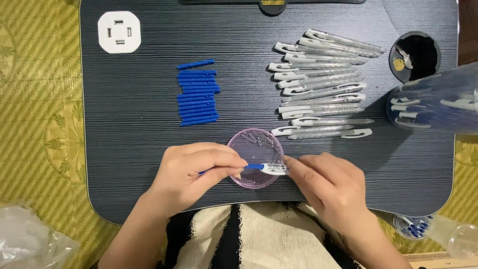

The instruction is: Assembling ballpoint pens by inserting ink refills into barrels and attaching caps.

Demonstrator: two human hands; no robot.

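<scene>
My left hand pinches a blue pen refill over a small pink round dish that holds tiny metal springs. My right hand grips a clear pen barrel with a white clip, and the refill's end meets the barrel between my fingertips. A row of blue refills lies on the dark lap table at the left. Several clear pen barrels with white clips lie spread at the right.
A white square socket sits at the table's far left corner. A round cup hole holds small metal bits. A clear plastic container of pens lies at the right edge. Clear plastic bag and another clear container lie off the table.
</scene>
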